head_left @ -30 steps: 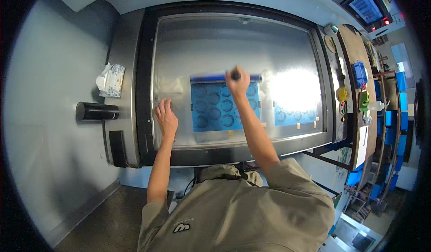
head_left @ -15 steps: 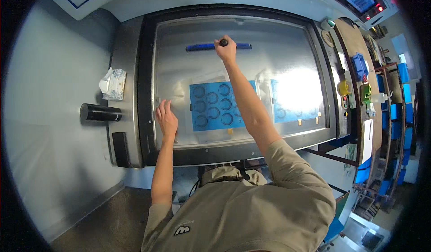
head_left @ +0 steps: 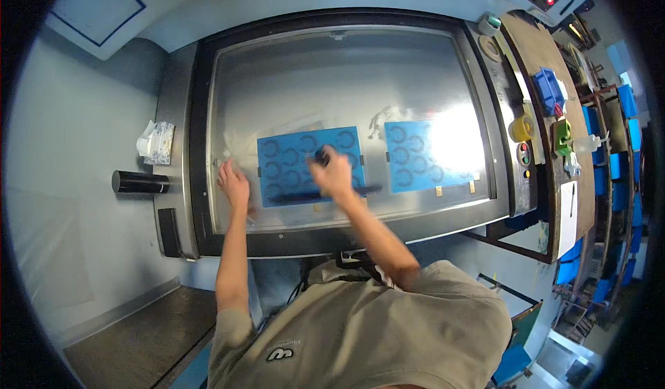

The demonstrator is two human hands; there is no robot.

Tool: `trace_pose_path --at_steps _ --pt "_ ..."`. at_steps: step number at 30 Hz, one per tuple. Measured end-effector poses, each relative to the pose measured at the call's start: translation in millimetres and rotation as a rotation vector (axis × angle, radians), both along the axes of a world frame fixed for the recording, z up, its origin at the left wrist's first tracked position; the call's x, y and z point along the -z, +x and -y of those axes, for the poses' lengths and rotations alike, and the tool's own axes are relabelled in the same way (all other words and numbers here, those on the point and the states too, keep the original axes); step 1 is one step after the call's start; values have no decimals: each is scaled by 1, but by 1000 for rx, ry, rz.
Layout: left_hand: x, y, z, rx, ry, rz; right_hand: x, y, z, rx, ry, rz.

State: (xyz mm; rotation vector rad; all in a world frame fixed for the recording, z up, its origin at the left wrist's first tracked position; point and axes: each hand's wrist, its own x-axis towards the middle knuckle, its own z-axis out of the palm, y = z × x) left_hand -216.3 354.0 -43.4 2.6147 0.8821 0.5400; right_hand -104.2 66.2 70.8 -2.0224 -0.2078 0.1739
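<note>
Two blue sheets lie under the translucent screen (head_left: 332, 84) that fills the big framed surface below me. Each is printed with rows of dark rings. My right hand (head_left: 333, 172) is over the left blue sheet (head_left: 298, 164), its fingers wrapped shut around a dark handle (head_left: 322, 156) — the squeegee's, as far as I can tell. The long dark blade (head_left: 325, 196) runs crosswise just under that hand, along the sheet's near edge, and it is blurred. My left hand (head_left: 233, 183) rests flat on the screen just left of that sheet, fingers loosely spread, holding nothing. The right blue sheet (head_left: 419, 155) sits near the first one, partly washed out by a bright glare.

Outside the dark frame (head_left: 199, 146), on the left, a crumpled white rag (head_left: 156, 142) and a black cylinder (head_left: 140, 182) lie close together. On the right — along a brown shelf (head_left: 537, 56) — I see a blue tray (head_left: 548, 90), a yellow roll of tape (head_left: 521, 128) and a green object (head_left: 561, 135).
</note>
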Motion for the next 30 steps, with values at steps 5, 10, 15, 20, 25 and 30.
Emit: trace_pose_path --at_steps 5,10,15,20,25,30 --pt "-22 64 150 135 28 -267 7 204 113 161 43 353" --pt "-10 83 238 255 210 -217 35 255 238 348 395 397" --pt "-12 76 246 201 202 -268 52 115 283 457 274 410" --pt "-16 77 250 172 191 -293 44 80 292 535 -65 90" --pt "-20 78 250 171 198 -295 27 228 238 521 27 480" --pt "-18 91 256 234 167 -249 61 342 226 479 324 470"
